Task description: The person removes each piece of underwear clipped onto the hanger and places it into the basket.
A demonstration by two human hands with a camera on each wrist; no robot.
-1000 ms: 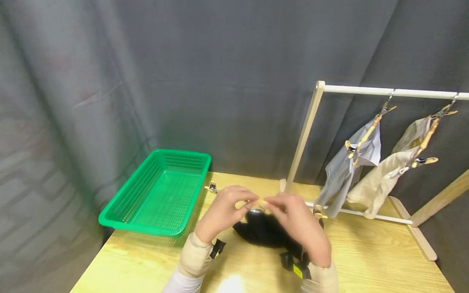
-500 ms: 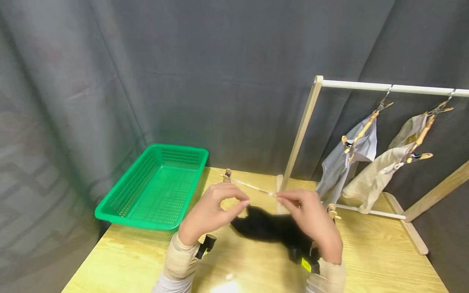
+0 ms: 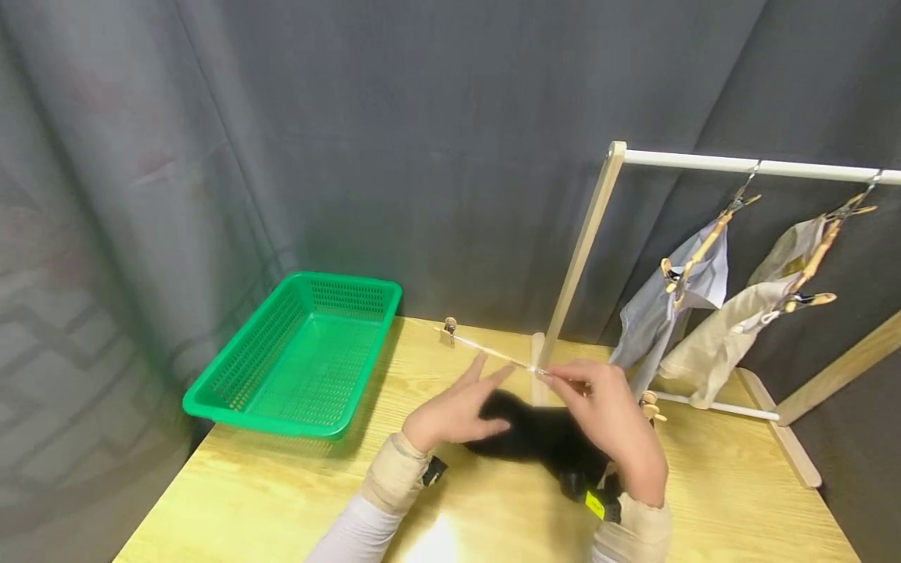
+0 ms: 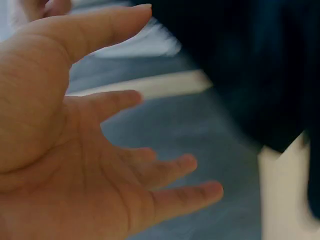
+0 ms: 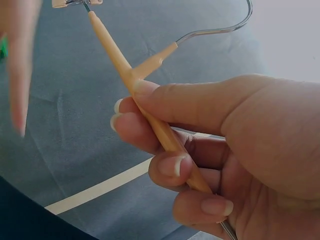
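Note:
My right hand (image 3: 611,418) grips a wooden clip hanger (image 5: 112,47) by its bar, thumb and curled fingers around it beside the base of the metal hook (image 5: 215,31). One clip (image 3: 449,331) at the hanger's far end appears to hold nothing; another clip (image 3: 651,407) shows beyond my right hand. My left hand (image 3: 457,413) is spread, fingers straight and apart, near the bar; whether a fingertip touches it I cannot tell. Black cloth (image 3: 528,430) lies between my hands, partly behind the right one. In the left wrist view, dark cloth (image 4: 250,65) fills the upper right, blurred.
A green plastic basket (image 3: 338,352) stands on the wooden table (image 3: 267,493) at left. At right is a rack with a white rail (image 3: 697,162) and wooden legs. From it hang a grey-blue garment (image 3: 644,328) and a beige garment (image 3: 725,336) on clip hangers. A grey curtain (image 3: 450,156) closes the back.
My hands were close together at the hanger's middle. The left hand then drew back to the left and now has spread fingers reaching forward; the right kept the hanger.

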